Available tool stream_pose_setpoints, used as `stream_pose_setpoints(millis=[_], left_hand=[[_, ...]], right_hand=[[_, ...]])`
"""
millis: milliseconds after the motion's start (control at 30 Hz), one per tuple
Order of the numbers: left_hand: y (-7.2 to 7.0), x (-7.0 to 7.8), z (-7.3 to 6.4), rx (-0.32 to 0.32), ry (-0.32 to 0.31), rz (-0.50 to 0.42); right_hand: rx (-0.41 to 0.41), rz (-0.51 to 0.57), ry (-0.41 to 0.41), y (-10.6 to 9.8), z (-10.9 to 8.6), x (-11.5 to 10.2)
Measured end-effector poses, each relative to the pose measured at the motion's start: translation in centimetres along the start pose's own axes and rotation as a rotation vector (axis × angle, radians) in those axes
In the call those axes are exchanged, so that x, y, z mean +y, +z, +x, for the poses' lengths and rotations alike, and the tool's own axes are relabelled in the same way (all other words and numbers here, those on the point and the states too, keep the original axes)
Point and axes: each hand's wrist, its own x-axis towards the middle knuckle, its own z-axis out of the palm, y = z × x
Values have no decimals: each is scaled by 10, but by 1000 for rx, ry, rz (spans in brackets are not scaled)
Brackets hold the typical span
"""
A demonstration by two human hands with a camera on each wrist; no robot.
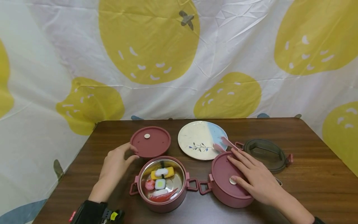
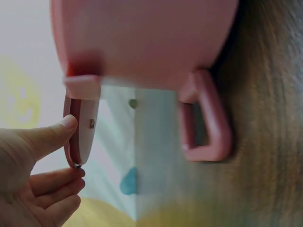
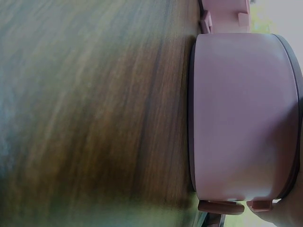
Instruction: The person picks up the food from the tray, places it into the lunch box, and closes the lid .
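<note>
My left hand (image 1: 113, 163) pinches the left edge of a round dark-pink lid (image 1: 151, 146) with a white knob, thumb on one side and fingers on the other. In the left wrist view the lid (image 2: 85, 127) is held apart from the table. In front of it stands an uncovered pink pot (image 1: 165, 207) with toy food inside: yellow-topped sushi (image 1: 169, 171), a roll (image 1: 160, 184), a pink ball (image 1: 149, 184) and a red-topped piece (image 1: 163, 196). My right hand (image 1: 258, 177) rests with extended fingers on the lid (image 1: 221, 168) of a second pink pot (image 1: 235, 202).
Behind the pots lies a white-and-blue plate (image 1: 193, 137) with a leaf pattern. Pink utensils (image 1: 229, 143) lean over its right edge. A dark oval lid (image 1: 264, 152) with pink clips is at the right on the wooden table (image 1: 313, 174). A lemon-print cloth (image 1: 167, 102) hangs behind.
</note>
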Motion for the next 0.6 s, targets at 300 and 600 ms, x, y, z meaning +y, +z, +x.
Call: stream_pose_setpoints(millis=[300, 600], left_hand=[[-16, 13, -11, 16, 116, 22], [-26, 22, -31, 1, 182, 14]], right_hand=[[1, -6, -3, 0, 0, 0], [-6, 0, 7, -1, 0, 0]])
